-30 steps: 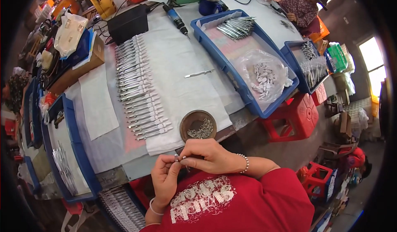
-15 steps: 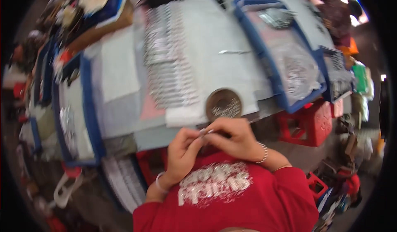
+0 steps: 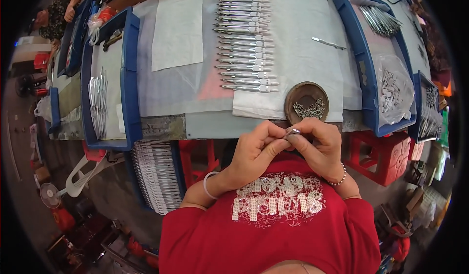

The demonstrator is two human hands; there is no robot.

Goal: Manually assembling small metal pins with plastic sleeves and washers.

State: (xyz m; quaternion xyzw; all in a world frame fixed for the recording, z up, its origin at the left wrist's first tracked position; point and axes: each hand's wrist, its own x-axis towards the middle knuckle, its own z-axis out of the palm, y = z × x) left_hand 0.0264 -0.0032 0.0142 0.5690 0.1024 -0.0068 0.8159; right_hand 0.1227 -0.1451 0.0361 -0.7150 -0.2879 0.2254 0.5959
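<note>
My left hand (image 3: 259,149) and my right hand (image 3: 320,144) meet just off the table's front edge, fingertips pinched together. Between them sits a small shiny metal part (image 3: 294,131), mostly covered by the fingers. Right behind my hands, a round brown bowl (image 3: 291,103) holds many small silver metal pieces (image 3: 312,110). Beyond and to the left, slim silver two-legged tools that look like drawing compasses (image 3: 246,55) lie side by side in a long row. A single similar slim tool (image 3: 328,43) rests farther right on the white covering (image 3: 298,24).
At the right, a blue tray (image 3: 359,54) holds thin metal rods (image 3: 381,21) and a clear bag of small parts (image 3: 393,90). Another blue tray (image 3: 131,78) stands left with more rods (image 3: 98,100). Red stools (image 3: 386,156) are below the table. Someone's arm (image 3: 73,5) shows far left.
My view has shifted, so the table, bowl and trays appear farther right and higher. Both hands stay pinched together near the bowl, still on the small part.
</note>
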